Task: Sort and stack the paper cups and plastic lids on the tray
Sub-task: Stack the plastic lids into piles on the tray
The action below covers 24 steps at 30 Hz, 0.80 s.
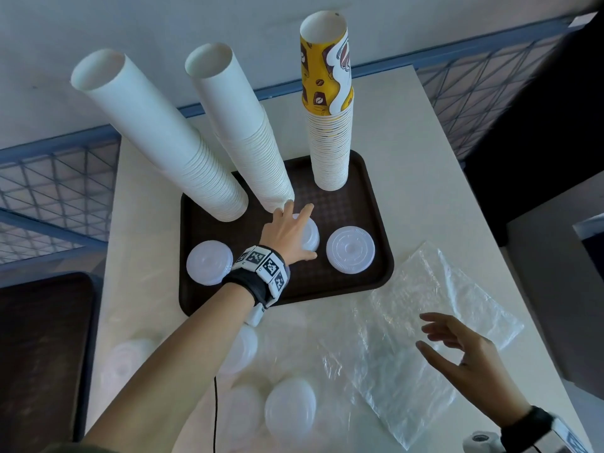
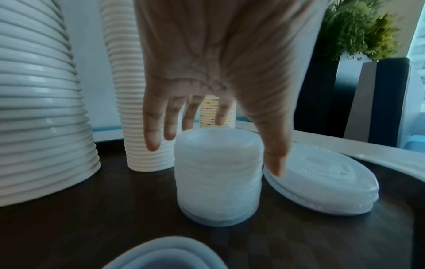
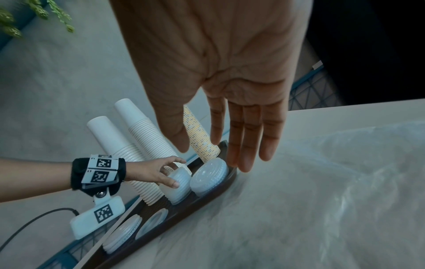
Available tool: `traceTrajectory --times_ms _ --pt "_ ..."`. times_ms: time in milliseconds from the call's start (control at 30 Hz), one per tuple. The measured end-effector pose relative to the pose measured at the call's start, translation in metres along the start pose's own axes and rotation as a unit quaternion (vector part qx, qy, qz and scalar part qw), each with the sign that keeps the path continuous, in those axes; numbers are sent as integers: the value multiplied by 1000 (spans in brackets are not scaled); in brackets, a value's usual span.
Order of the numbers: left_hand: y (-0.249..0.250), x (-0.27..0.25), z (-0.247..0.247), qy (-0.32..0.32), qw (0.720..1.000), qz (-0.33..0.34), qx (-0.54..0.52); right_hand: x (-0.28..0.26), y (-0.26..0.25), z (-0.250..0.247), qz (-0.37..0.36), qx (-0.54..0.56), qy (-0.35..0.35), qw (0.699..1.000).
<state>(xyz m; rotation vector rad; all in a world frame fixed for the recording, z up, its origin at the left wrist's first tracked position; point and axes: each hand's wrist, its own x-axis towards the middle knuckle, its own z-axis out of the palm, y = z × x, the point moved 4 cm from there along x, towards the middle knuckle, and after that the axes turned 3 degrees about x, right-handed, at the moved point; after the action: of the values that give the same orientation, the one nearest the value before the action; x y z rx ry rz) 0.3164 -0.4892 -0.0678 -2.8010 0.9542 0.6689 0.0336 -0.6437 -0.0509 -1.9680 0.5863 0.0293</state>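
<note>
The left hand (image 2: 220, 60) reaches down over a tall stack of clear lids (image 2: 218, 180) on the dark tray (image 2: 92, 227), its fingers (image 2: 151, 134) spread around the top. A flatter lid pile (image 2: 322, 183) lies just beside, white cup stacks (image 2: 39, 109) behind.

We see three tall cup stacks (image 1: 261, 158) crowding the tray's (image 1: 327, 286) far half; lid piles (image 1: 350, 254) fill the middle row. Bare tray runs along the near edge, and loose lids (image 1: 290, 408), perhaps four, clutter the table (image 1: 408, 158).

Pale table (image 1: 408, 132), blue wire-mesh railing (image 1: 49, 178), grey floor (image 1: 98, 21), green plant (image 2: 358, 31).
</note>
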Motion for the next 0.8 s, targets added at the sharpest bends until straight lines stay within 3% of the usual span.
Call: traceTrajectory --times_ms 133,433,667,800 --pt "-1 4 -1 -7 999 -31 -39 1 -7 6 2 2 -13 1000" --pt "-2 2 -8 -19 995 -24 -90 -1 -15 20 -3 -2 -29 1000" --pt "-32 -93 -44 134 971 15 -196 -6 -36 59 -43 -61 -90 993" --pt "-61 -180 -31 174 943 -14 -285 -20 -53 101 -85 -130 -184 971"
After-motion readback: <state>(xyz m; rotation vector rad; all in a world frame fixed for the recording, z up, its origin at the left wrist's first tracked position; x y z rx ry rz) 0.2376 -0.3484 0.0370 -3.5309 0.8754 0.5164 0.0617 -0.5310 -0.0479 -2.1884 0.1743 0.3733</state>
